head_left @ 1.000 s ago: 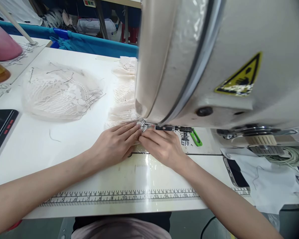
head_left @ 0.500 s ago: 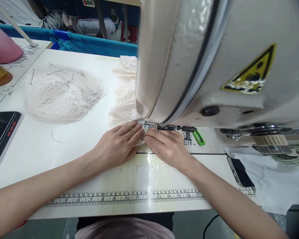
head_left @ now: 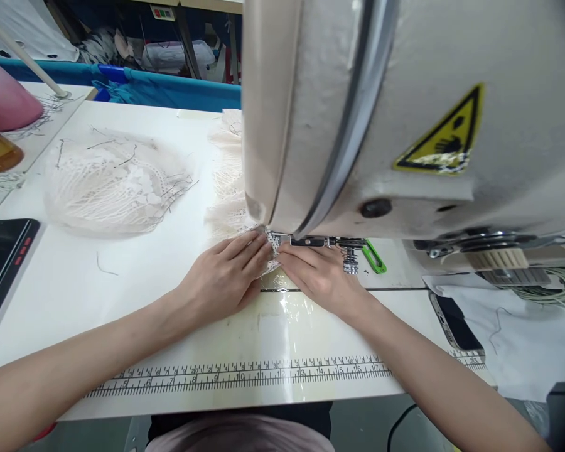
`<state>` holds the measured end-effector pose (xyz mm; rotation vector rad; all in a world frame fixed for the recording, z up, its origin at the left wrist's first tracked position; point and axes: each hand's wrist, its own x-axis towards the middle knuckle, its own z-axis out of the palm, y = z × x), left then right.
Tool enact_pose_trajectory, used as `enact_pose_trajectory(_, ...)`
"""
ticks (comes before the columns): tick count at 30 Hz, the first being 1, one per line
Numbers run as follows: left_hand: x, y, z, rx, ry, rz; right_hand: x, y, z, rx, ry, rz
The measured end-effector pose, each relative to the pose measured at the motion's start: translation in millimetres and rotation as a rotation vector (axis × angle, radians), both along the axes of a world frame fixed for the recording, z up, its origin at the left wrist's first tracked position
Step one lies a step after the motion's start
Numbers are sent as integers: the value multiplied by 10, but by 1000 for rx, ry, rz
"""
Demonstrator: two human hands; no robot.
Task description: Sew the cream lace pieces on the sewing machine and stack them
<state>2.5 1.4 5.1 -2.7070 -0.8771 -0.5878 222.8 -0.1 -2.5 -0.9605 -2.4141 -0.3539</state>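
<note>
Under the head of a sewing machine [head_left: 311,125], my two hands meet at a piece of cream lace fabric [head_left: 228,216]. My left hand [head_left: 228,270] is closed on the lace, its fingertips close to the presser foot area. Just right of it, my right hand [head_left: 322,276] has its fingers together at the lace edge, partly behind the metal attachment [head_left: 311,241]. A small patch of lace [head_left: 274,242] shows between the hands. The needle is hidden behind the machine head.
A heap of cream lace [head_left: 117,182] with loose threads lies left. Around it are a black device [head_left: 4,270] and a pink thread cone [head_left: 9,94]. Green thread snips [head_left: 373,256], a phone [head_left: 456,323] and white cloth [head_left: 518,342] sit right. A ruler strip [head_left: 263,373] runs along the front edge.
The camera view has shifted slightly, so the machine head appears farther left. My right hand is slightly farther from the left, with more lace showing between them.
</note>
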Motion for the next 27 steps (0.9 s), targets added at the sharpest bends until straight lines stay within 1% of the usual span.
enact_pose_trajectory(4,11,-3,-4,-3,9,2,29,24,-4,-19,11,7)
enact_pose_trajectory(8,15,-3,-15,-14,25,5,49,29,44,-89,-30,10)
enact_pose_trajectory(10,13,-4,-15,-27,48,9,52,19,91,-109,-56,-12)
enact_pose_trajectory(12,12,-8,-10,-41,65,12,49,11,139,-113,-70,-71)
enact_pose_trajectory(14,13,-12,-3,-47,75,13,44,14,174,-119,-73,-100)
enact_pose_trajectory(17,14,-18,2,-34,83,9,43,37,194,-121,-53,-69)
enact_pose_trajectory(21,-12,-10,-10,17,90,-52,59,58,163,-105,-54,-63)
enact_pose_trajectory(25,-71,24,-20,43,85,-92,76,51,73,-154,-58,-3)
enact_pose_trajectory(27,-99,44,-12,45,76,-111,75,43,26,-169,-71,-5)
